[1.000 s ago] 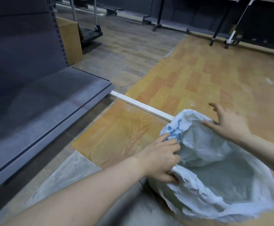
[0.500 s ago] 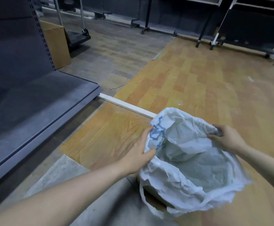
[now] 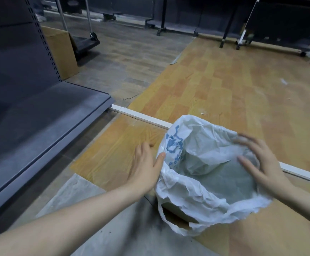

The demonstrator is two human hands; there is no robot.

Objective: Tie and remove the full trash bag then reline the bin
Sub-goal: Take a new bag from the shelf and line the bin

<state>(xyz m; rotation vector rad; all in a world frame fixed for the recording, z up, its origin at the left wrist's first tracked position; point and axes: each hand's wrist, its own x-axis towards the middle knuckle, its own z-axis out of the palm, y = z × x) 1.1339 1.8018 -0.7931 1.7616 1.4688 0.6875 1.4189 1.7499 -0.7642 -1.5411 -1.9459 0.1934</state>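
The white bag (image 3: 196, 145) lines the bin (image 3: 180, 213) at lower right of the frame. The left hand (image 3: 144, 169) lies just left of it, fingers straight, thumb touching; the right hand (image 3: 259, 163) spreads open over its right rim.

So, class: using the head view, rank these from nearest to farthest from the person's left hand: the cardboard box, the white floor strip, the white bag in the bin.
From the left hand:
1. White bag, touching its thumb, to the right.
2. White floor strip, on the floor just beyond.
3. Cardboard box, far back on the left beside the shelving.
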